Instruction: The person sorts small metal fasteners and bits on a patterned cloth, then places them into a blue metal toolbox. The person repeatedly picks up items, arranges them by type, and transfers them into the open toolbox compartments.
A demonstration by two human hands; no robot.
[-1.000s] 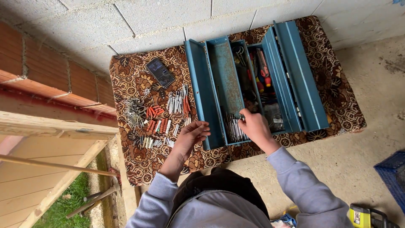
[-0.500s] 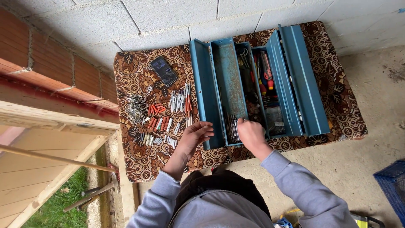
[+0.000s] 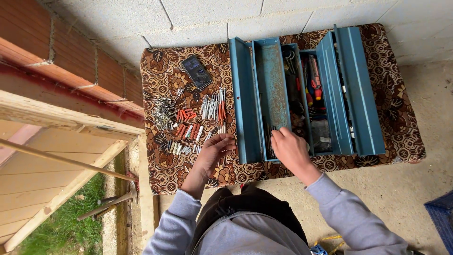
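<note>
An open blue metal toolbox (image 3: 358, 94) with fold-out trays lies on a brown floral cloth (image 3: 165, 75). My right hand (image 3: 290, 151) reaches into the near end of the left tray, its fingers on a bunch of thin metal pieces (image 3: 270, 139); whether it grips any I cannot tell. My left hand (image 3: 212, 153) rests on the cloth with fingers spread, holding nothing, just below sorted rows of orange and grey wall plugs (image 3: 188, 127) and screws (image 3: 212, 106). A heap of small nails (image 3: 163, 111) lies left of them.
A dark phone (image 3: 197, 72) lies on the cloth above the plugs. Screwdrivers with red handles (image 3: 314, 87) fill the toolbox middle. A brick wall (image 3: 71, 61) and wooden beams (image 3: 56, 123) run along the left. A hammer (image 3: 111, 203) lies lower left, a blue crate (image 3: 441, 217) lower right.
The view has shifted a little. My right hand has stayed at the near end of the left tray, and my left hand has stayed on the cloth beside the plugs.
</note>
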